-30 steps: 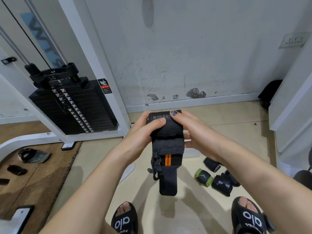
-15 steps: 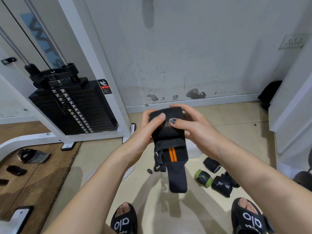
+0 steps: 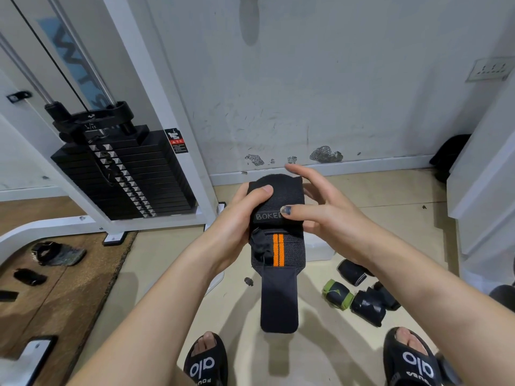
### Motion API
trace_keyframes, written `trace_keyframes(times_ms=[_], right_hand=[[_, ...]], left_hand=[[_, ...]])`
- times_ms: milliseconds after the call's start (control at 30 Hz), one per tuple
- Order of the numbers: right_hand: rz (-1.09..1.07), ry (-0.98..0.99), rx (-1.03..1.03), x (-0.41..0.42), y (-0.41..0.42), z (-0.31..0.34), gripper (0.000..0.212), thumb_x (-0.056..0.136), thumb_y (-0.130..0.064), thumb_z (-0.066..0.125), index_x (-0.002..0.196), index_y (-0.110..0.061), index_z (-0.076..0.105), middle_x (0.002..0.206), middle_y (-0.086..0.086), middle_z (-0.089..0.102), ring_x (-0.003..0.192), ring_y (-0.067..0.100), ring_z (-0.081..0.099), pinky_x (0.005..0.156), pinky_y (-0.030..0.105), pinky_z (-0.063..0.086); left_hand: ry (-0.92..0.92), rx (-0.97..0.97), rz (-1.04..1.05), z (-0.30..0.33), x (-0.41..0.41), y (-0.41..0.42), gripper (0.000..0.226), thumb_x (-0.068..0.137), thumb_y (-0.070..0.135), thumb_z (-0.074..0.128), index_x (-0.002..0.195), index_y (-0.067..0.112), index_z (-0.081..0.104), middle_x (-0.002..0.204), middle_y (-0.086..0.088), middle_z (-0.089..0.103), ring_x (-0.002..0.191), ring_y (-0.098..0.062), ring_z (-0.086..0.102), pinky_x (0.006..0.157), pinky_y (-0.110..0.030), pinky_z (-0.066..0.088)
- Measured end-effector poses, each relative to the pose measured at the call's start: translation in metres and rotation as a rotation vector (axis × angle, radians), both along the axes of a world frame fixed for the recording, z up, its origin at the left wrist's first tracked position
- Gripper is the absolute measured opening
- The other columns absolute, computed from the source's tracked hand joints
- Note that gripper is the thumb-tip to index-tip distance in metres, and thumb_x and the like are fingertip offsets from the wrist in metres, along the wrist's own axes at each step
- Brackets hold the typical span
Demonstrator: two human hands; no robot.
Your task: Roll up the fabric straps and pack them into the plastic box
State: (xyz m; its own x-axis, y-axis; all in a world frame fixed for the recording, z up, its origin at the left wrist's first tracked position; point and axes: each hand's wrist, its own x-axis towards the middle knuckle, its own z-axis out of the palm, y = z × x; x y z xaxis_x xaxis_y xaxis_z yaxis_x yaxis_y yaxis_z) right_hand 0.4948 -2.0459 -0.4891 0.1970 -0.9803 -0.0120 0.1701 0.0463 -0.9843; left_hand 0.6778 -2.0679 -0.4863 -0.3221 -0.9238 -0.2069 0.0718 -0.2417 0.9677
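Observation:
I hold a black fabric strap (image 3: 278,254) with two orange stripes in front of me, its upper part wound into a roll and its tail hanging loose. My left hand (image 3: 237,227) grips the roll from the left, thumb on top. From the right, my right hand (image 3: 328,215) pinches it, thumb on the printed label, index finger lifted above the roll. The white plastic box (image 3: 320,250) sits on the floor behind the strap, mostly hidden. Rolled straps lie on the floor at right: a green one (image 3: 337,295) and black ones (image 3: 367,307).
A white cable machine with a black weight stack (image 3: 125,174) stands at left. Dark straps (image 3: 55,254) lie on the brown mat beneath it. A white cabinet (image 3: 487,190) fills the right side, the wall is close ahead, and my sandalled feet (image 3: 206,360) are below.
The roll has turned toward me, so the label has moved from the top edge to the front. My right fingers have lifted off the top, leaving the thumb on the label.

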Motion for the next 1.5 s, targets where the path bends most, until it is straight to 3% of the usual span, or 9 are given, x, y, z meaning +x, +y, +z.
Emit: trace_keyframes(times_ms=[167, 300, 533, 667, 867, 967, 1067, 1267, 1500], right_hand=[[0.059, 0.021, 0.16, 0.004, 0.003, 0.001, 0.045, 0.092, -0.041, 0.072, 0.135, -0.042, 0.058, 0.122, -0.001, 0.073, 0.109, 0.023, 0.073, 0.099, 0.05, 0.057], [0.021, 0.048, 0.168, 0.006, 0.006, 0.004, 0.033, 0.098, -0.053, 0.058, 0.122, -0.033, 0.068, 0.112, -0.003, 0.077, 0.097, 0.02, 0.075, 0.086, 0.039, 0.061], [-0.069, 0.023, 0.114, 0.007, 0.004, 0.002, 0.03, 0.097, -0.034, 0.066, 0.124, -0.021, 0.068, 0.119, 0.01, 0.075, 0.108, 0.025, 0.073, 0.089, 0.038, 0.06], [-0.098, 0.033, 0.055, 0.005, 0.002, -0.001, 0.025, 0.093, -0.026, 0.074, 0.117, -0.023, 0.071, 0.121, 0.027, 0.067, 0.11, 0.035, 0.071, 0.1, 0.052, 0.055], [-0.094, 0.061, -0.026, 0.006, 0.0, -0.003, 0.047, 0.074, -0.041, 0.081, 0.119, -0.03, 0.07, 0.11, 0.016, 0.068, 0.11, 0.033, 0.07, 0.103, 0.055, 0.053], [-0.097, 0.046, -0.028, 0.005, 0.0, -0.004, 0.04, 0.079, -0.036, 0.08, 0.118, -0.03, 0.07, 0.113, 0.02, 0.068, 0.112, 0.033, 0.07, 0.104, 0.055, 0.052], [-0.121, -0.004, 0.021, 0.004, -0.001, -0.002, 0.031, 0.091, -0.028, 0.076, 0.12, -0.023, 0.069, 0.121, 0.025, 0.067, 0.11, 0.033, 0.071, 0.099, 0.047, 0.057], [-0.119, -0.106, 0.116, 0.002, 0.001, 0.002, 0.018, 0.1, -0.032, 0.063, 0.112, -0.02, 0.068, 0.091, -0.009, 0.072, 0.075, 0.008, 0.068, 0.064, 0.021, 0.052], [-0.125, -0.124, 0.153, 0.001, 0.001, 0.003, 0.022, 0.098, -0.038, 0.065, 0.11, -0.02, 0.068, 0.094, -0.005, 0.074, 0.084, 0.014, 0.07, 0.071, 0.028, 0.054]], left_hand=[[0.028, -0.063, 0.029, 0.001, -0.001, -0.002, 0.019, 0.1, 0.022, 0.057, 0.118, 0.019, 0.06, 0.1, 0.0, 0.074, 0.093, -0.015, 0.069, 0.089, -0.036, 0.053], [-0.032, -0.189, 0.01, 0.0, -0.002, -0.002, 0.038, 0.079, 0.029, 0.07, 0.115, 0.021, 0.06, 0.095, 0.004, 0.072, 0.09, -0.013, 0.069, 0.082, -0.031, 0.052], [-0.066, -0.134, -0.009, -0.006, -0.002, -0.003, 0.054, 0.07, 0.041, 0.072, 0.12, 0.028, 0.058, 0.111, 0.002, 0.073, 0.108, -0.017, 0.069, 0.108, -0.049, 0.048], [-0.094, -0.018, -0.086, -0.006, -0.001, -0.001, 0.062, 0.089, 0.065, 0.057, 0.137, 0.028, 0.052, 0.131, 0.001, 0.07, 0.12, -0.02, 0.068, 0.107, -0.051, 0.049], [-0.039, 0.049, -0.087, 0.003, -0.001, 0.005, 0.064, 0.097, 0.068, 0.049, 0.143, 0.024, 0.053, 0.138, -0.008, 0.065, 0.11, -0.023, 0.072, 0.078, -0.034, 0.058], [-0.029, 0.058, -0.081, 0.001, 0.0, 0.004, 0.066, 0.096, 0.068, 0.049, 0.144, 0.023, 0.053, 0.139, -0.008, 0.065, 0.118, -0.025, 0.069, 0.095, -0.045, 0.056], [0.005, 0.062, -0.063, 0.003, 0.002, 0.003, 0.049, 0.103, 0.058, 0.042, 0.136, 0.027, 0.062, 0.131, -0.006, 0.07, 0.113, -0.026, 0.072, 0.097, -0.043, 0.055], [0.027, 0.045, -0.086, 0.002, 0.009, 0.001, 0.04, 0.098, 0.006, 0.031, 0.124, 0.012, 0.061, 0.084, -0.001, 0.073, 0.079, -0.025, 0.073, 0.077, -0.035, 0.061], [-0.117, -0.074, -0.095, -0.007, 0.011, 0.004, 0.044, 0.097, -0.012, 0.055, 0.136, 0.008, 0.052, 0.111, -0.008, 0.076, 0.101, -0.021, 0.073, 0.088, -0.031, 0.06]])
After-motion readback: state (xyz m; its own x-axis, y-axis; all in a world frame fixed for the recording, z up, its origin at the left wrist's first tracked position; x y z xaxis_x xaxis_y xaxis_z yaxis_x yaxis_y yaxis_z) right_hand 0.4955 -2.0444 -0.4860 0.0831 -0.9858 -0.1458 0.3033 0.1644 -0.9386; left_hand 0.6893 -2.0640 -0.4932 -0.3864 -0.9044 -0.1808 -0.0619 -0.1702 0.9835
